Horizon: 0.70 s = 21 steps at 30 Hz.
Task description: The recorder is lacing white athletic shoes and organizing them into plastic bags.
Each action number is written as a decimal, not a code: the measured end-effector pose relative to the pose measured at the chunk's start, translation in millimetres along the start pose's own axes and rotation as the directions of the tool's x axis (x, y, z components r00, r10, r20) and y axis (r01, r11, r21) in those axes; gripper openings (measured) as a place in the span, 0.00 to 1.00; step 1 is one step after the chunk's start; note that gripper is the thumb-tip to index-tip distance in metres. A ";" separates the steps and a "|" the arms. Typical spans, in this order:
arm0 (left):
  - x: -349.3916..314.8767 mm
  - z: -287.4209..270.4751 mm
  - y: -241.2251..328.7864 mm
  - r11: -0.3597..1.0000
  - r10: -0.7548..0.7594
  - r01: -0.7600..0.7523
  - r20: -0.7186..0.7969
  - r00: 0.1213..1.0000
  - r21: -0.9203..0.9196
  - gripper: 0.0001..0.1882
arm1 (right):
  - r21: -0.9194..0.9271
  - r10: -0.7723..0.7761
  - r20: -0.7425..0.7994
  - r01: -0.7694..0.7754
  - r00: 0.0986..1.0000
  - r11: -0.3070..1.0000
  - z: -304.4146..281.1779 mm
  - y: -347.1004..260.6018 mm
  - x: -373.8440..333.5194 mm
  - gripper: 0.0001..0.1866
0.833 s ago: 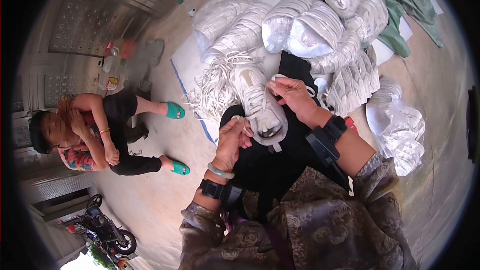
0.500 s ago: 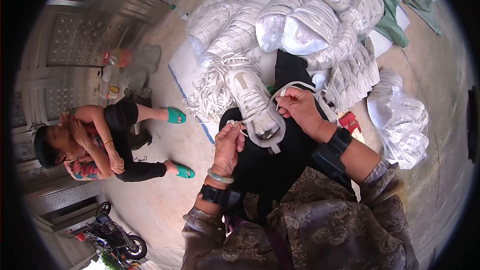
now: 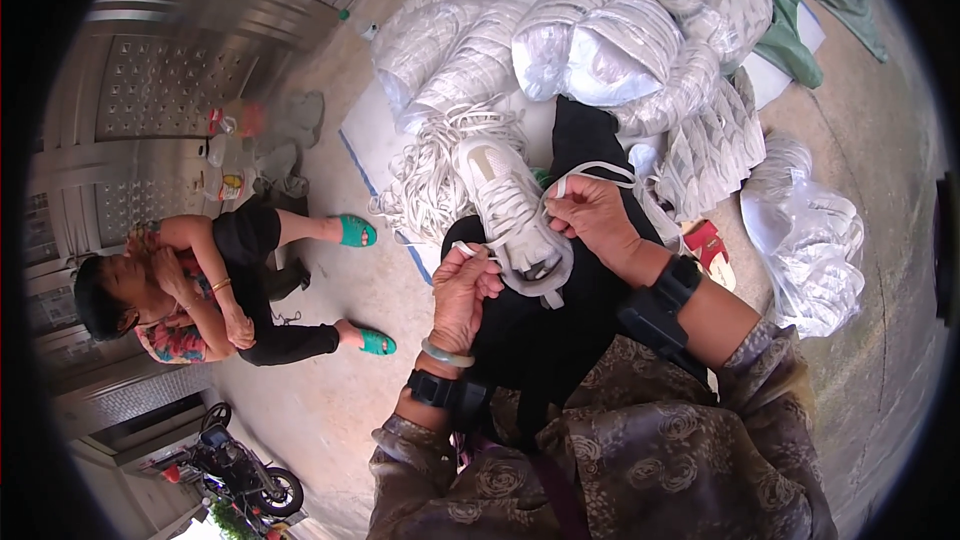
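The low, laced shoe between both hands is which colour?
The shoe is mostly white, clearest in head view.

No words, numbers or signs can be read. Far to the left of the left hand, beyond the seated person's knees, a clear container carries a yellow and red label, too small to make out. To the right of the right hand, near that wrist, lies a red item with a pale part; any print on it is too small to tell. On the white shoe between the hands, and on the clear bags ahead of them, no lettering is legible.
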<state>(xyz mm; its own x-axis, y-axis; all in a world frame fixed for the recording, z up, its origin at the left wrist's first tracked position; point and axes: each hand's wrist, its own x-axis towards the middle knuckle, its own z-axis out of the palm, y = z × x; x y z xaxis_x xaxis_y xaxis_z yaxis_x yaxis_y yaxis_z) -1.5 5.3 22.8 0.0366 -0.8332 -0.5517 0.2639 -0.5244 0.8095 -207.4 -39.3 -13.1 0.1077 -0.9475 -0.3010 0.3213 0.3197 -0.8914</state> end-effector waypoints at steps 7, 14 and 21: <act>-1.0 -1.6 3.0 0.994 -0.044 0.048 -0.041 0.998 0.097 0.06 | -0.120 -0.031 -0.020 0.028 0.999 0.992 3.1 3.3 -1.6 0.02; -0.9 -3.1 0.5 0.995 -0.034 0.037 -0.032 0.999 0.095 0.07 | -0.139 -0.123 -0.088 0.110 0.988 0.984 5.6 12.9 -3.2 0.02; -2.9 -1.1 -0.4 0.952 0.010 -0.024 0.045 0.999 0.307 0.08 | -0.392 -0.235 -0.042 0.200 0.971 0.898 4.6 11.7 0.6 0.04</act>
<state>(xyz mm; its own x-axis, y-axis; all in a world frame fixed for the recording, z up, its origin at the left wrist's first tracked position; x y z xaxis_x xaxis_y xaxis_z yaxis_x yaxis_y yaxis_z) -0.7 8.1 23.8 -0.0043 -0.8457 -0.5337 -0.0452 -0.5330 0.8449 -199.3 -36.1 -22.2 -0.0107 -0.9952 -0.0975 -0.0586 0.0979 -0.9935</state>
